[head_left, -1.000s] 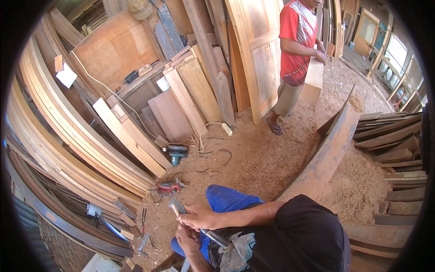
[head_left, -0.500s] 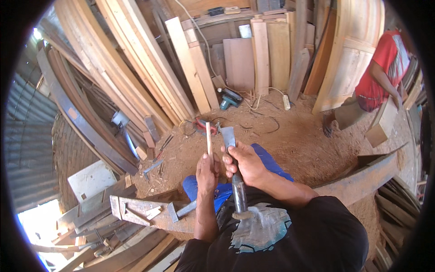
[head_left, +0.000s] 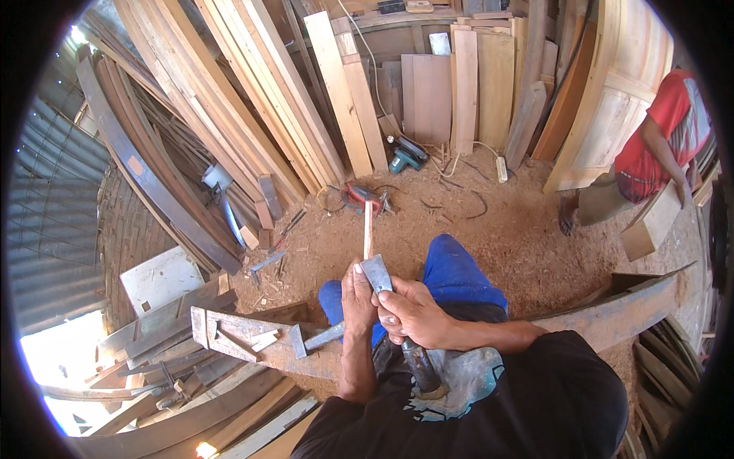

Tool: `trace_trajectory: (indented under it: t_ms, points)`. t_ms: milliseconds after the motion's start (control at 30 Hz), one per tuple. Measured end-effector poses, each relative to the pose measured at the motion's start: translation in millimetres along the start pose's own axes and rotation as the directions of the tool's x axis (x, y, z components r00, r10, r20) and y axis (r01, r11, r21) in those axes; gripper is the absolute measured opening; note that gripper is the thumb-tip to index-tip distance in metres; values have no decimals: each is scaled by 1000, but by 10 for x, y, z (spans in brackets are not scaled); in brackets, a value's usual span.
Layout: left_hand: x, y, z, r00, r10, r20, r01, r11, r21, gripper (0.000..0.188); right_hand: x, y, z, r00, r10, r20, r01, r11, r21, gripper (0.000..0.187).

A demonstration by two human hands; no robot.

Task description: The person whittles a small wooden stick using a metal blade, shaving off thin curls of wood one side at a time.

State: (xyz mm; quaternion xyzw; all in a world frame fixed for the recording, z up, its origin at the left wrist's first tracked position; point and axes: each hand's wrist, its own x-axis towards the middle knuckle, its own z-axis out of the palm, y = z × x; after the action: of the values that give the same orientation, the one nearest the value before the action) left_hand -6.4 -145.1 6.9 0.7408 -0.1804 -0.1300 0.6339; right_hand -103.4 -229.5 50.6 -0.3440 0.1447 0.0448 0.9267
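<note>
A thin wooden stick [head_left: 368, 231] stands upright in my left hand [head_left: 358, 294], its lower end hidden by the fingers. My right hand [head_left: 417, 312] grips a wide chisel [head_left: 375, 271], with the metal blade pointing up and away and the dark handle running down toward my shirt. The blade lies across or right against the lower part of the stick, beside my left fingertips; whether it cuts in, I cannot tell. Both hands are close together above my lap. A hammer [head_left: 297, 341] rests on the plank [head_left: 264, 356] to my left, near my left forearm.
Long boards [head_left: 264, 99] lean along the back wall. A teal power tool [head_left: 407, 156] and a red power tool [head_left: 359, 199] lie on the shaving-covered floor with cords. At right a person in red [head_left: 665, 145] holds a wooden block [head_left: 651, 220]. Scrap wood piles up at both sides.
The chisel has come down and left, so its blade now meets the stick instead of standing apart. My right hand has moved lower, against my left. The whole view has shifted slightly.
</note>
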Motion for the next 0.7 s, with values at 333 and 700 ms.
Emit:
trace_trajectory:
  t_ms: [333, 700]
  points:
    - [-716, -561, -96, 925, -231, 302, 285, 947, -150, 40, -363, -515, -84, 923, -380, -64, 375, 924, -80, 20]
    - [235, -2, -211, 982, -147, 119, 173, 954, -243, 40, 121, 30, 127, 995, -8, 97, 3, 999, 53, 19]
